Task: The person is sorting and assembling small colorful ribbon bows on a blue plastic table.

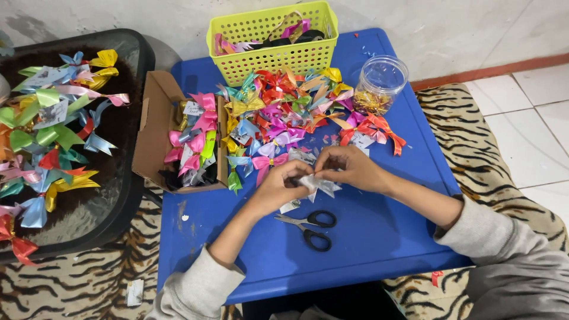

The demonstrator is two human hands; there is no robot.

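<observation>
Both hands meet over the middle of a low blue table (379, 231). My left hand (278, 188) and my right hand (347, 169) pinch a small silver ribbon bow (320, 185) between their fingertips. Just below the hands lie black-handled scissors (311, 228) with the blades pointing left. Beyond the hands a heap of colourful ribbon bows (284, 112) covers the far half of the table.
A yellow perforated basket (272, 53) with ribbons stands at the table's back edge. A clear plastic jar (380, 83) sits at the back right. An open cardboard box (155, 127) of bows is on the left. A dark round table (118, 195) with more bows stands further left. A tiger-striped rug (474, 148) surrounds.
</observation>
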